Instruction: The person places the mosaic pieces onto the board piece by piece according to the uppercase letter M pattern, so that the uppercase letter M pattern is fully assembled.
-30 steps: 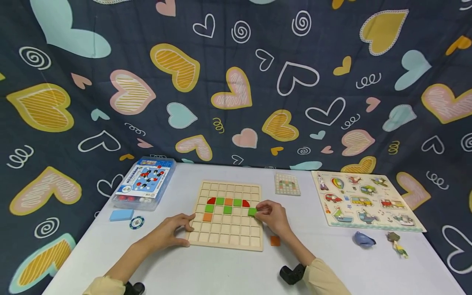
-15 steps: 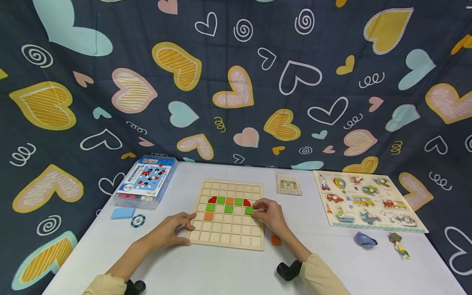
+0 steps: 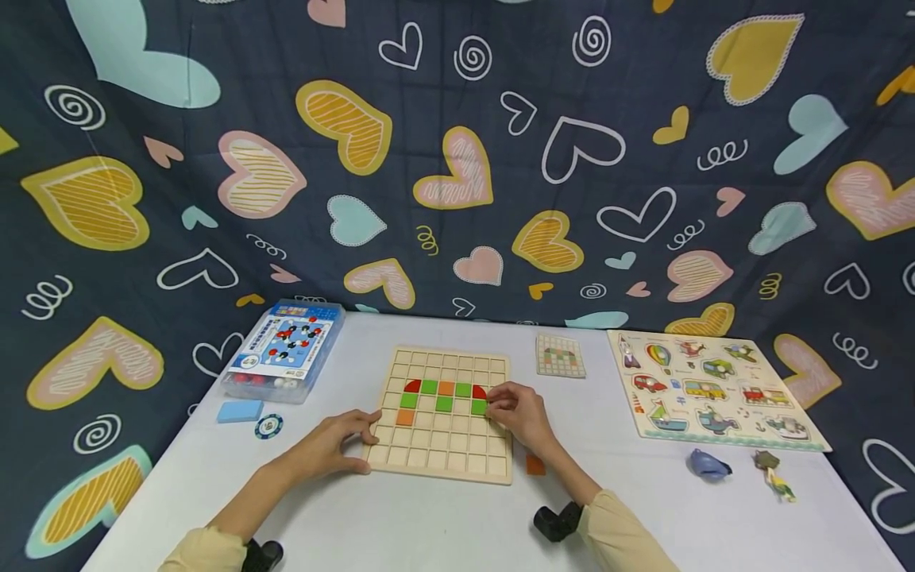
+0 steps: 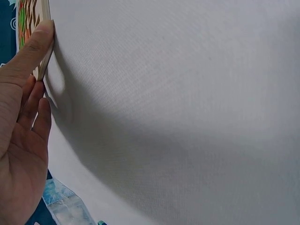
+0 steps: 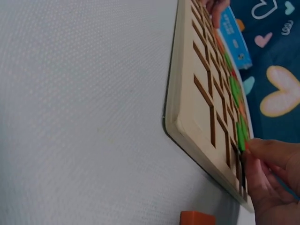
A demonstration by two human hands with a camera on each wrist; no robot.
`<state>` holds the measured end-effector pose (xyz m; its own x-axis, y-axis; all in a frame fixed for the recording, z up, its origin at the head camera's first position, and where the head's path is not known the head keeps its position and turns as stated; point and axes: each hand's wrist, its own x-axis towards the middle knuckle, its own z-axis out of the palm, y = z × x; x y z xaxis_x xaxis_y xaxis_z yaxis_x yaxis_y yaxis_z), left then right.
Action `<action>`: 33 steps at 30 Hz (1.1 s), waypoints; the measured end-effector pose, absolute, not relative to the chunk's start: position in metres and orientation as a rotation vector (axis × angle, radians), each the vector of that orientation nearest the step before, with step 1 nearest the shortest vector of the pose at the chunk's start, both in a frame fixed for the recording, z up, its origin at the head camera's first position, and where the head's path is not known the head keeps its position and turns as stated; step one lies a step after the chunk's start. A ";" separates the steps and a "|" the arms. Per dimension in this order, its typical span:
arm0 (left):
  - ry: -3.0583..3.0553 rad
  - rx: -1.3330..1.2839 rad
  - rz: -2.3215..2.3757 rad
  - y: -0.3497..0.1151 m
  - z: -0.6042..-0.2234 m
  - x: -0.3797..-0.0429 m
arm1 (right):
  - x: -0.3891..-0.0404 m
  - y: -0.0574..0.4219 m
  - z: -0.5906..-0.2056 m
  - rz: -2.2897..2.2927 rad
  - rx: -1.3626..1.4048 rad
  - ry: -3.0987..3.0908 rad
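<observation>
A square wooden grid board (image 3: 443,453) lies on the white table. My left hand (image 3: 336,445) holds its left side, thumb by the near corner; in the left wrist view the thumb (image 4: 35,44) presses on the edge and the fingers lie beneath. With thumb and fingertips my right hand (image 3: 523,415) pinches a green square tile (image 3: 478,407) at a cell on the board's right side, below a red rounded piece (image 3: 479,392). Several other green, orange and red pieces sit in the board's cells. Close to the right forearm, a loose orange tile (image 3: 535,465) lies on the table.
A small pattern card (image 3: 560,356) lies behind the board. On the right are a vehicle puzzle board (image 3: 700,429), a blue toy (image 3: 708,465) and a small figure (image 3: 774,477). On the left stand a plastic box (image 3: 286,349), a blue block (image 3: 240,411) and a round chip (image 3: 268,427).
My right hand has moved slightly left with the green tile, from the board's right edge into line with a cell under the red piece. The left hand stays on the board.
</observation>
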<state>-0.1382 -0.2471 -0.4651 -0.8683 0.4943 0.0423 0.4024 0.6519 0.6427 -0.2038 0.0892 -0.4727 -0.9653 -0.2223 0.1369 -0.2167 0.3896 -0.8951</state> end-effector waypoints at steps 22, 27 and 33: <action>2.722 0.709 1.013 -0.248 -0.463 -0.137 | -0.149 0.188 -0.473 -1.460 -0.620 2.486; 2.717 0.712 1.018 -0.248 -0.464 -0.137 | -0.142 0.185 -0.479 -1.473 -0.633 2.531; 2.724 0.724 1.015 -0.247 -0.464 -0.139 | -0.141 0.180 -0.484 -1.520 -0.488 2.609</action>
<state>-0.1386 -0.2470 -0.4645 -0.8730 0.4868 0.0305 0.3881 0.6554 0.6479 -0.1407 0.1796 -0.4840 -0.9458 -0.3127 0.0877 -0.2306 0.4564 -0.8594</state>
